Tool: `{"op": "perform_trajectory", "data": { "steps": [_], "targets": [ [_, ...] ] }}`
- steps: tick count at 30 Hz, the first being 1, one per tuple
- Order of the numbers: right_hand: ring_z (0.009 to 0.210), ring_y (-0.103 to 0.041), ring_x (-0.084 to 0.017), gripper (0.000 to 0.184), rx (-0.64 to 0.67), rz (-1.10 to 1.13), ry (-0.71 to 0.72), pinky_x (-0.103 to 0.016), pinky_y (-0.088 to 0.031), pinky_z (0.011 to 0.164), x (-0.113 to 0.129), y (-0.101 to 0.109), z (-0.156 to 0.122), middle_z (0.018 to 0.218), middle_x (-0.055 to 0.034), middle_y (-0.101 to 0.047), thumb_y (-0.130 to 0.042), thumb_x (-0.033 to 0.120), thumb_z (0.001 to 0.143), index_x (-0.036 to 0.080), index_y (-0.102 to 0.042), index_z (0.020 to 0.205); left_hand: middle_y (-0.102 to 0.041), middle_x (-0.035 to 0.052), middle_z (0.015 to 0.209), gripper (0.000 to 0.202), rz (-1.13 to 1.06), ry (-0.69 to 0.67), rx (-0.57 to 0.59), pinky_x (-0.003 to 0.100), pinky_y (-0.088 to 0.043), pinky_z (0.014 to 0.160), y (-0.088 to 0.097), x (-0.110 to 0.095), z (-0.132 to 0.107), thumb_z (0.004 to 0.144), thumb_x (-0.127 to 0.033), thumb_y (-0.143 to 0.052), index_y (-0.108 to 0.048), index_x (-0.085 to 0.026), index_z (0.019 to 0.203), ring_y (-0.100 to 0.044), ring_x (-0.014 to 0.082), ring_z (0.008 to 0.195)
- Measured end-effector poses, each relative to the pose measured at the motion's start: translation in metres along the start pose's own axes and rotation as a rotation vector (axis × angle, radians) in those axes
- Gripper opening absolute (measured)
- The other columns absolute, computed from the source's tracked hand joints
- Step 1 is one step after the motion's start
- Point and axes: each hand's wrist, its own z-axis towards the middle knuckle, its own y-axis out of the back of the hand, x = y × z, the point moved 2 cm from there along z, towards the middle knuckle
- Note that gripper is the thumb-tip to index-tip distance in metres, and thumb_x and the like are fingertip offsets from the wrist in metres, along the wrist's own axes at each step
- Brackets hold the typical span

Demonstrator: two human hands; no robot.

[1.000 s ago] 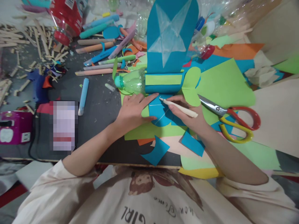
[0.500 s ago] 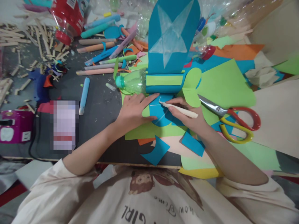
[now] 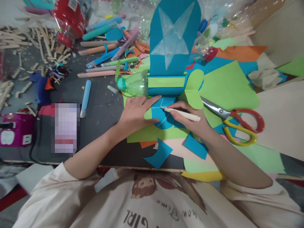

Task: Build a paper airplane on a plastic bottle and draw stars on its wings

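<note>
My left hand (image 3: 136,112) lies flat, fingers spread, pressing a blue paper piece (image 3: 163,117) onto green paper (image 3: 154,133). In my right hand (image 3: 190,118) I pinch a cream-coloured stick (image 3: 181,113) whose tip touches the blue piece, where thin white lines are drawn. Just beyond my hands lies a clear plastic bottle (image 3: 134,85) wrapped in blue and green paper, with a tall blue panel (image 3: 174,38) bearing a white star standing on it.
Red-and-yellow scissors (image 3: 234,122) lie to the right on a green sheet (image 3: 228,85). Coloured foam sticks (image 3: 104,55) and wooden sticks (image 3: 35,38) crowd the far left. A blue glue gun (image 3: 40,88) and purple box (image 3: 14,129) sit left. Paper scraps (image 3: 160,153) lie near the table edge.
The stick's tip has slid a little down and left across the blue piece, lengthening the white line. My left hand has stayed in place.
</note>
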Motion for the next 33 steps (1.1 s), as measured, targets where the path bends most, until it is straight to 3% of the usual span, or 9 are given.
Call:
{"op": "perform_trajectory", "data": {
  "steps": [17, 23, 33],
  "targets": [
    [0.074, -0.069, -0.018, 0.011, 0.026, -0.033, 0.14, -0.031, -0.057, 0.068, -0.0082, -0.0007, -0.0004, 0.085, -0.0033, -0.075, -0.063, 0.026, 0.089, 0.023, -0.073, 0.094, -0.062, 0.0093, 0.112, 0.07, -0.016, -0.043, -0.048, 0.037, -0.033, 0.085, -0.0038, 0.0028, -0.0015, 0.09, -0.063, -0.054, -0.041, -0.027, 0.149, -0.055, 0.0308, 0.103],
    [0.072, -0.068, -0.017, 0.012, 0.046, -0.062, 0.113, -0.03, -0.055, 0.064, -0.0067, -0.0003, -0.0004, 0.084, -0.0036, -0.075, -0.063, 0.029, 0.089, 0.023, -0.073, 0.093, -0.062, 0.0101, 0.113, 0.052, -0.036, -0.056, -0.088, 0.038, -0.034, 0.084, -0.0042, 0.0025, -0.0021, 0.099, -0.042, -0.039, -0.041, -0.027, 0.149, -0.054, 0.0301, 0.103],
    [0.07, -0.066, -0.016, 0.012, 0.063, -0.056, 0.16, -0.029, -0.053, 0.063, -0.0082, -0.0001, -0.0018, 0.083, -0.0037, -0.074, -0.064, 0.028, 0.089, 0.022, -0.074, 0.092, -0.062, 0.0095, 0.112, 0.054, 0.001, -0.028, -0.068, 0.037, -0.033, 0.084, -0.0033, 0.0001, -0.0013, 0.098, -0.041, -0.045, -0.041, -0.028, 0.15, -0.055, 0.0299, 0.104]
  ]
}}
